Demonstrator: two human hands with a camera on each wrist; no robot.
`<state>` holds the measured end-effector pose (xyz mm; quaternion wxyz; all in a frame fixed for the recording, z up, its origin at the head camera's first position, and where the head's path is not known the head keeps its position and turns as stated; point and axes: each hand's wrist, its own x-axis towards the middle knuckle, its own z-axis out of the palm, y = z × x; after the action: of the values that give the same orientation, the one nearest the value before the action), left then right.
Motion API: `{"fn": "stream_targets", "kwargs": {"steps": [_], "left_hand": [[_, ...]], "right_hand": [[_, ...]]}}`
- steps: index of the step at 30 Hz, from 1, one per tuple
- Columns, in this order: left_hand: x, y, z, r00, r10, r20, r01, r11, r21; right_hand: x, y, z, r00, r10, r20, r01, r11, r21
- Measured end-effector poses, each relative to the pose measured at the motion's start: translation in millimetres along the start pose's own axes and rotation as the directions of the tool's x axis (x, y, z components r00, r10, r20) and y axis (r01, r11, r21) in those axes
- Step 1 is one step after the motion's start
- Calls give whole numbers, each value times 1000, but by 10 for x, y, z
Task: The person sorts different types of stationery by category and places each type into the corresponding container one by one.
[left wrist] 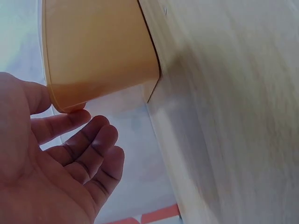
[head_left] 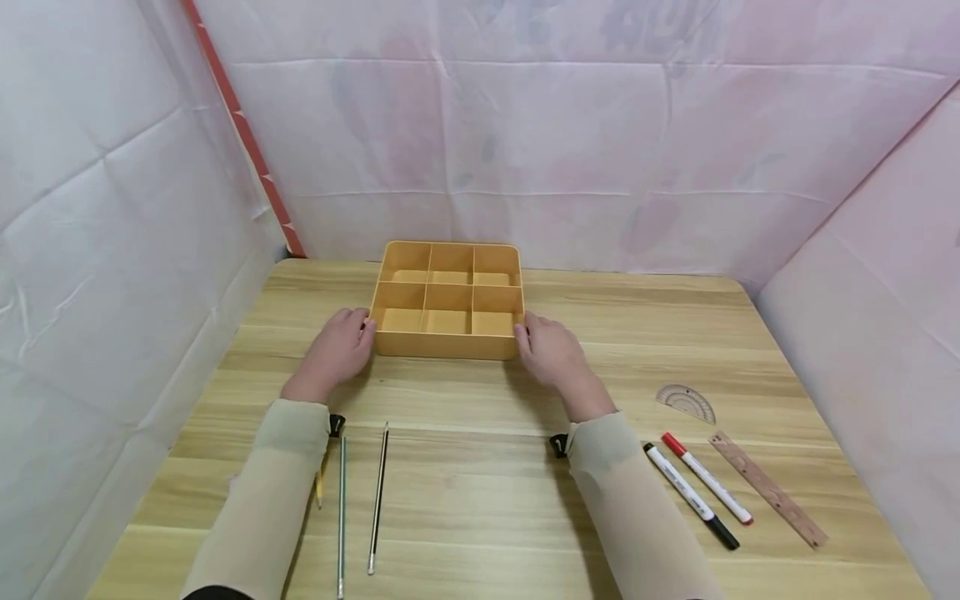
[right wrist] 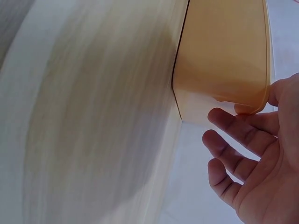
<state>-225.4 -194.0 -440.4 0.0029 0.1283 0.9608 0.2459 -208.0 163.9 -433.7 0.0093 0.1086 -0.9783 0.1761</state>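
Observation:
A yellow-orange organizer box with six... several open compartments stands at the far edge of the table, close to the back cloth. My left hand pinches its near left corner by the rim. On the opposite side, my right hand pinches the near right corner. In the left wrist view, thumb and forefinger meet the wall of the box, while the other fingers curl loosely beside it. The right wrist view shows a similar pinch on the box. No contents are visible in the compartments.
Near my left forearm lie a yellow pencil, a green pencil and a black pencil. Right of my other arm are a black marker, a red marker, a protractor and a ruler. Cloth walls surround the table.

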Motion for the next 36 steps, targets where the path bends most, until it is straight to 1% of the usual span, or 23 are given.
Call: {"fn": "stream_targets", "kwargs": {"steps": [6, 12, 18, 23, 29, 36], "left_hand": [[45, 116, 60, 999, 34, 11, -34, 999, 16], [77, 191, 108, 997, 70, 19, -70, 997, 26], [87, 290, 110, 995, 89, 41, -91, 995, 42], [85, 364, 126, 994, 96, 46, -97, 994, 39], [85, 398, 144, 994, 99, 41, -101, 994, 43], [96, 378, 191, 994, 109, 31, -111, 993, 46]], "right_hand": [[-61, 116, -55, 1000, 10, -23, -10, 1000, 6], [-109, 241, -74, 999, 12, -40, -13, 1000, -5], [-156, 317, -106, 998, 38, -48, -39, 999, -6], [-188, 387, -107, 998, 40, -58, -40, 999, -9], [-213, 408, -132, 998, 39, -43, -40, 999, -16], [-242, 393, -143, 998, 48, -43, -50, 998, -34]]}}
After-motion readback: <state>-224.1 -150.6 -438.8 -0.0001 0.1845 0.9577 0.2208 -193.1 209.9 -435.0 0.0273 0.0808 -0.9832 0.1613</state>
